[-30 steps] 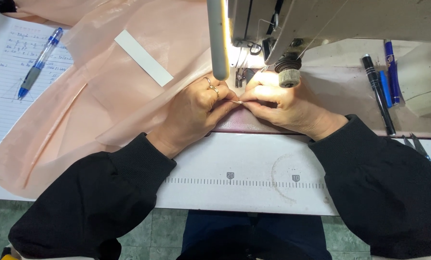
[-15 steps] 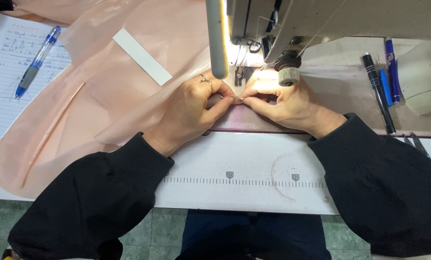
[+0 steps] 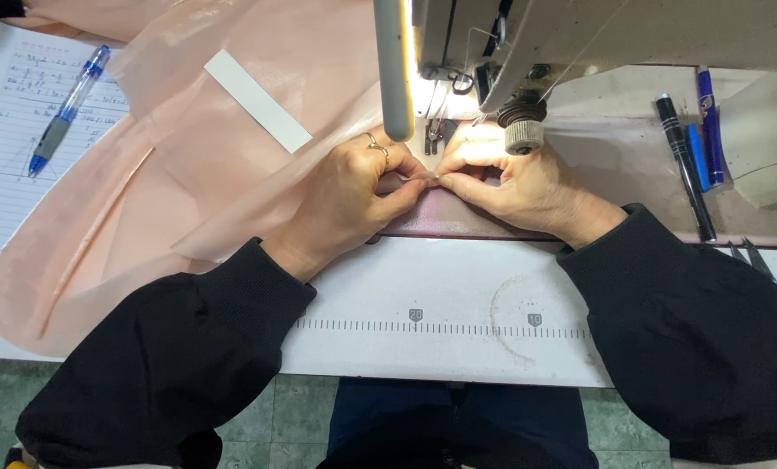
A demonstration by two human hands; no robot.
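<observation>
Peach fabric (image 3: 232, 200) on counter (image 3: 458, 304), edge under sewing machine (image 3: 510, 52) needle area. Left hand (image 3: 354, 195) and right hand (image 3: 510, 178), each grip pinched shut on fabric edge, fingertips meeting just before presser foot. Since half second ago, hands barely shifted; edge stays pinched at same spot, fold apparently being aligned. White strip (image 3: 258, 100) lies on fabric; blue pen (image 3: 63, 113) on notebook (image 3: 6, 174) at left.

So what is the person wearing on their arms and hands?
Both arms are covered by long, loose black fabric sleeves that end in snug cuffs at the wrists. The hands are bare, with no gloves. The left hand has a thin silver-coloured ring on one finger. No ring or watch shows on the right hand.
</observation>
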